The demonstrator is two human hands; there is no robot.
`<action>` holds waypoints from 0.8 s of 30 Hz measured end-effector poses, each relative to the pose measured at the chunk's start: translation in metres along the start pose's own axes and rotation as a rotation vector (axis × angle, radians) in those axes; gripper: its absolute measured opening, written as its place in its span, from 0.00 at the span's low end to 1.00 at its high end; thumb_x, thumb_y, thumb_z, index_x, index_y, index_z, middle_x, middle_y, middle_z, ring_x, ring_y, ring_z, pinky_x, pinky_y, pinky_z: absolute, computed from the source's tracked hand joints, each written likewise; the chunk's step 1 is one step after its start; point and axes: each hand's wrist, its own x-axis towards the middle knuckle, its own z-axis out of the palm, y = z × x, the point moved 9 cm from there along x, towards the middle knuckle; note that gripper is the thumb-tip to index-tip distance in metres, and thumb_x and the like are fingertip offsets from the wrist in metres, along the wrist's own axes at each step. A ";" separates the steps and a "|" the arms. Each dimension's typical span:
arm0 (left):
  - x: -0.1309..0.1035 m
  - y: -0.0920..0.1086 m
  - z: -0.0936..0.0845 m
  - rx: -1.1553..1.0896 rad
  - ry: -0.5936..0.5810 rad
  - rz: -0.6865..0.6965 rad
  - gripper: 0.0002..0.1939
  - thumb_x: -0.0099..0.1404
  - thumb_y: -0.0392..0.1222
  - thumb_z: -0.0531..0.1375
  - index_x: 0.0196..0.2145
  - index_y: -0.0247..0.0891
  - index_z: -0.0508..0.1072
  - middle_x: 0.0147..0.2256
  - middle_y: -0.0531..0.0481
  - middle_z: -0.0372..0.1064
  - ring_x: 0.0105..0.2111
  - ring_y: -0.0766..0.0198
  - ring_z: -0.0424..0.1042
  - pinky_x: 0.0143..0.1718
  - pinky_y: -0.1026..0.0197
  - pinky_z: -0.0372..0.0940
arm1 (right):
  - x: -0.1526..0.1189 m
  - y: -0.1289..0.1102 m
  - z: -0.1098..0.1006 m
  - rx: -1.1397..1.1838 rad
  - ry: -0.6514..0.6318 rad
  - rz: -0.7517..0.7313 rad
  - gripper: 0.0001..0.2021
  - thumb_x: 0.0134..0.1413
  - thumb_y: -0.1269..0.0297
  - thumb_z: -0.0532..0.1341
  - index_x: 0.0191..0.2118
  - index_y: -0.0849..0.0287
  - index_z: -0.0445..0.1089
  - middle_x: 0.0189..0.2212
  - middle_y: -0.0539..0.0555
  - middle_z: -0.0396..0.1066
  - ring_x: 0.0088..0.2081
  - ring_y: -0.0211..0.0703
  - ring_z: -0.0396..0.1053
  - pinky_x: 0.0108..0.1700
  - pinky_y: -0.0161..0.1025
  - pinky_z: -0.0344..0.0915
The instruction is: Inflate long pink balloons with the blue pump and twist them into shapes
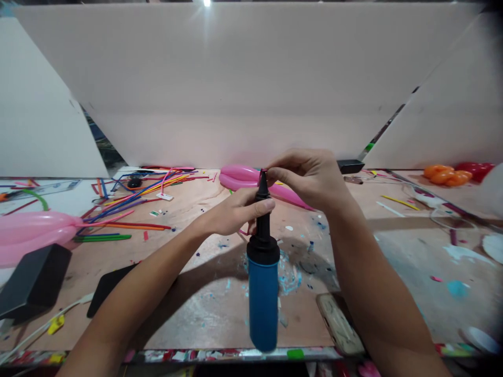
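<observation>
A hand balloon pump (pixel 263 298) with a blue barrel and a black tapered nozzle points away from me, nozzle tip up. My left hand (pixel 239 210) is wrapped around the pump's black neck, its thumb across the top. At the nozzle's tip, my right hand (pixel 304 175) pinches a small pinkish-red balloon end; most of this balloon is hidden by my fingers. A thin reddish strip shows under my left hand. Just behind both hands lies an inflated pink balloon (pixel 240 176), partly covered by the pump and my right hand.
Uninflated long balloons (pixel 133 199) in several colours lie at left, near a larger pink balloon shape (pixel 35 233). A black box (pixel 35 283) stands front left. A worn phone-like object (pixel 338 322) lies by my right forearm. Orange balloons (pixel 447 175) sit far right. A white panel (pixel 243 84) closes the back.
</observation>
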 end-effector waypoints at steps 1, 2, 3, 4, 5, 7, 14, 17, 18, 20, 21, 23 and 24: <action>0.000 -0.001 0.000 -0.007 0.000 -0.005 0.22 0.66 0.60 0.55 0.30 0.36 0.66 0.25 0.50 0.66 0.23 0.67 0.68 0.23 0.64 0.64 | 0.000 -0.001 0.000 -0.035 0.000 -0.014 0.04 0.51 0.61 0.68 0.31 0.54 0.78 0.29 0.50 0.77 0.32 0.42 0.74 0.38 0.40 0.74; -0.001 -0.001 0.000 -0.013 -0.002 -0.012 0.22 0.66 0.60 0.55 0.30 0.37 0.65 0.24 0.50 0.66 0.23 0.67 0.68 0.23 0.64 0.64 | -0.001 -0.003 0.000 -0.075 0.001 -0.028 0.04 0.52 0.62 0.67 0.32 0.54 0.78 0.29 0.51 0.77 0.32 0.42 0.74 0.38 0.40 0.74; -0.001 -0.002 0.000 -0.014 -0.004 -0.019 0.22 0.66 0.60 0.55 0.30 0.37 0.65 0.24 0.51 0.66 0.23 0.67 0.68 0.23 0.64 0.64 | -0.001 -0.004 0.001 -0.115 0.001 -0.044 0.04 0.53 0.62 0.67 0.32 0.54 0.79 0.30 0.51 0.77 0.33 0.42 0.74 0.39 0.41 0.74; -0.002 -0.002 0.000 -0.012 -0.005 -0.024 0.22 0.66 0.60 0.54 0.30 0.37 0.65 0.24 0.51 0.66 0.23 0.67 0.68 0.23 0.64 0.64 | -0.001 -0.006 0.002 -0.147 -0.002 -0.062 0.04 0.53 0.62 0.66 0.33 0.55 0.79 0.31 0.52 0.78 0.33 0.43 0.74 0.39 0.41 0.73; -0.003 -0.002 -0.001 -0.005 -0.004 -0.024 0.22 0.66 0.60 0.54 0.30 0.37 0.65 0.24 0.51 0.66 0.23 0.66 0.68 0.23 0.64 0.64 | -0.001 -0.007 0.004 -0.169 -0.005 -0.080 0.05 0.54 0.63 0.66 0.34 0.55 0.79 0.31 0.52 0.78 0.34 0.43 0.74 0.39 0.41 0.73; -0.005 0.000 -0.002 0.018 0.003 -0.014 0.21 0.66 0.60 0.54 0.30 0.37 0.65 0.24 0.50 0.66 0.24 0.66 0.68 0.23 0.64 0.63 | -0.002 -0.011 0.005 -0.182 0.000 -0.109 0.05 0.54 0.63 0.65 0.34 0.55 0.79 0.32 0.52 0.78 0.34 0.43 0.74 0.39 0.41 0.72; -0.009 0.005 -0.005 0.031 0.004 0.015 0.22 0.65 0.61 0.55 0.29 0.37 0.65 0.25 0.51 0.63 0.25 0.66 0.65 0.24 0.63 0.63 | -0.003 -0.017 0.006 -0.187 0.002 -0.143 0.04 0.55 0.64 0.65 0.35 0.52 0.79 0.32 0.51 0.78 0.34 0.43 0.75 0.39 0.41 0.72; -0.010 0.005 -0.005 0.021 0.000 0.000 0.23 0.64 0.62 0.56 0.28 0.37 0.65 0.25 0.50 0.64 0.25 0.65 0.67 0.25 0.63 0.63 | -0.004 -0.018 0.006 -0.201 0.012 -0.155 0.03 0.55 0.64 0.66 0.34 0.51 0.79 0.32 0.50 0.78 0.34 0.43 0.75 0.40 0.41 0.72; -0.010 0.005 -0.005 0.018 -0.001 -0.002 0.23 0.64 0.62 0.56 0.29 0.37 0.65 0.25 0.50 0.65 0.25 0.65 0.67 0.25 0.62 0.63 | -0.004 -0.018 0.006 -0.209 0.025 -0.160 0.03 0.55 0.63 0.66 0.34 0.51 0.79 0.31 0.50 0.78 0.34 0.43 0.75 0.39 0.41 0.72; -0.010 0.004 -0.004 0.012 -0.011 -0.007 0.23 0.64 0.62 0.55 0.29 0.37 0.65 0.25 0.50 0.65 0.25 0.65 0.67 0.25 0.62 0.63 | -0.005 -0.020 0.004 -0.229 0.048 -0.171 0.03 0.55 0.63 0.66 0.34 0.51 0.79 0.31 0.50 0.78 0.34 0.43 0.75 0.39 0.40 0.71; -0.010 0.003 -0.003 0.009 -0.018 -0.009 0.23 0.64 0.62 0.55 0.30 0.36 0.65 0.25 0.50 0.65 0.25 0.65 0.67 0.25 0.62 0.63 | -0.005 -0.021 0.004 -0.243 0.052 -0.179 0.03 0.54 0.63 0.66 0.34 0.52 0.79 0.31 0.50 0.78 0.34 0.43 0.76 0.39 0.39 0.71; -0.010 0.002 -0.002 0.001 -0.030 -0.011 0.23 0.64 0.62 0.55 0.30 0.36 0.65 0.25 0.50 0.65 0.25 0.65 0.67 0.25 0.63 0.63 | -0.006 -0.023 0.004 -0.283 0.042 -0.197 0.03 0.55 0.63 0.66 0.34 0.52 0.79 0.31 0.50 0.79 0.34 0.42 0.76 0.39 0.38 0.72; -0.010 0.001 -0.002 -0.004 -0.035 -0.012 0.24 0.64 0.62 0.55 0.30 0.35 0.65 0.25 0.50 0.65 0.25 0.66 0.67 0.25 0.63 0.63 | -0.006 -0.024 0.005 -0.306 0.034 -0.209 0.04 0.55 0.63 0.65 0.34 0.52 0.79 0.31 0.49 0.79 0.34 0.42 0.76 0.38 0.38 0.72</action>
